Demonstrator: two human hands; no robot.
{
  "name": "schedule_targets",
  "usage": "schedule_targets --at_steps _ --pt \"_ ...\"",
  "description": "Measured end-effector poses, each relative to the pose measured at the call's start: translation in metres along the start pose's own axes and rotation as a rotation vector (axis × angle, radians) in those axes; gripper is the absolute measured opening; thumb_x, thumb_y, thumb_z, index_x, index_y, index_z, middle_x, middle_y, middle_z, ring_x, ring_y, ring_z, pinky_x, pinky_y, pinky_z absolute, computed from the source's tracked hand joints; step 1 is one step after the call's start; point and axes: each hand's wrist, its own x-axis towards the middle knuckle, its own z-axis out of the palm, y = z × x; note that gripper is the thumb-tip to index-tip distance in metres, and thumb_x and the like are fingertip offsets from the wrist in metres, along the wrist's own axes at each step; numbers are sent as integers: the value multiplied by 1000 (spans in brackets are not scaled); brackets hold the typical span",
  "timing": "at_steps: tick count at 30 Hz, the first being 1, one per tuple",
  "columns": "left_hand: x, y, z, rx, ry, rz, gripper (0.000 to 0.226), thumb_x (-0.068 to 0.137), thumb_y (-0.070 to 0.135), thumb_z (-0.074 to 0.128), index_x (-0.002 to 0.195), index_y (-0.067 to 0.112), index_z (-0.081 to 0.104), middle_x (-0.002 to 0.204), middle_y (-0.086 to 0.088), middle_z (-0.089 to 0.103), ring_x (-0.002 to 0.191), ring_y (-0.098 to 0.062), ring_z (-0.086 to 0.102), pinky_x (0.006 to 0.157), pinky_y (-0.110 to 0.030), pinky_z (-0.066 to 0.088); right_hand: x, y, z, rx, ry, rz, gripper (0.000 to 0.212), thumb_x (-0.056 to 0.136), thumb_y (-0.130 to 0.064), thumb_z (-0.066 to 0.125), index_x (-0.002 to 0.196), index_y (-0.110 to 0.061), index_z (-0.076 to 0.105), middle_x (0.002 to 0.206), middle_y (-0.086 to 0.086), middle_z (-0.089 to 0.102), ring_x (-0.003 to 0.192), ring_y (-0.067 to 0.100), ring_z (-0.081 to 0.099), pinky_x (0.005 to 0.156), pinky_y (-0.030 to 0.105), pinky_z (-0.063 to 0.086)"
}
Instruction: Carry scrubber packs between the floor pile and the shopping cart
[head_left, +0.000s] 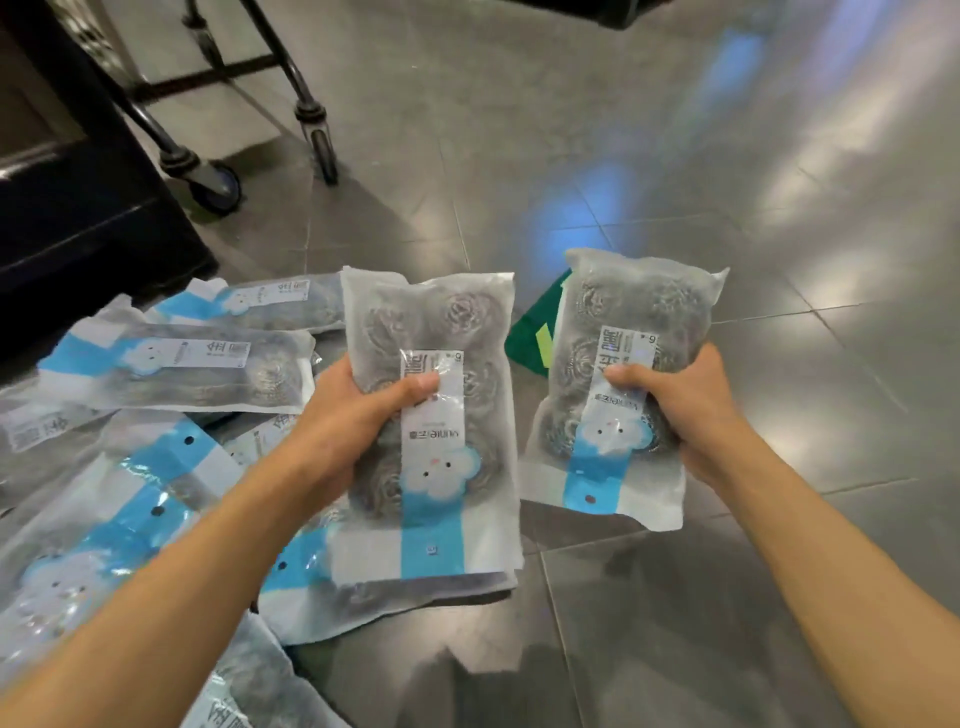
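Dim indoor light, blue-white glare on the floor (675, 208), edges warped.

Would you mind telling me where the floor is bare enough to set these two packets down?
Bare grey tile floor lies right of the green cloth, and ahead, between the black trolley wheels and that cloth. It is crowded left, where clear scourer packets overlap under the left hand.
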Motion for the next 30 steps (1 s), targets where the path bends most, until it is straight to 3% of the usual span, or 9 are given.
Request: schedule_targets --at_steps 4,8,11,15,18,21,25,30 --pt "-20 41 17 -73 12 -9 50 67 19 84 114 7 70 100 -11 80 88 -24 77 74 -36 61 -42 -54 -24 44 -58 -18 83 51 -15 96 128 -8 63 110 8 78 94 27 78 78 46 64" --pt "-66 124 22 -120 -18 -69 47 64 16 83 108 2 73 99 -16 80 84 -25 77 71 -35 63 -99 -158 -49 60 -162 20 64 56 -10 87 116 -2 69 101 13 79 88 30 78 68 37 63" --pt "-111 230 19 -124 -25 -90 53 59 14 89 107 3 72 98 -16 80 81 -26 78 67 -35 63 -148 -268 -71 19 -209 33 57 61 -3 85 115 -1 68 101 14 79 85 29 78 65 35 62" --pt "-184 426 11 -96 -20 -33 68 46 26 92 106 3 70 95 -15 80 78 -24 77 65 -34 62 -219 -466 -102 -85 -300 23 70 58 -7 89 123 -5 63 101 10 80 87 25 78 67 33 62" --pt "-251 584 1 -66 -45 42 58 56 13 95 107 4 70 93 -10 80 78 -22 77 65 -33 61 -277 -629 -120 -117 -332 -48 83 41 -3 95 117 -9 61 88 3 81 73 16 77 57 25 59" --pt "-311 716 -4 -82 -19 162 38 70 5 83 107 6 71 91 -8 81 77 -20 77 63 -30 61 -332 -759 -131 -90 -371 -159 75 40 -2 92 108 -13 63 90 7 80 70 15 77 56 24 59" --pt "-375 833 -18 -112 -1 276 40 70 9 83 108 8 71 98 -12 80 86 -27 78 72 -38 65 -397 -864 -129 0 -379 -269 51 63 0 79 111 -10 65 95 10 80 79 20 78 61 28 61" --pt "-426 903 -33 -135 40 378 37 64 11 83 100 10 73 96 -11 81 80 -23 77 69 -35 65 -443 -930 -120 41 -383 -348 53 59 -8 83 109 -15 67 98 7 80 86 25 78 66 32 63"
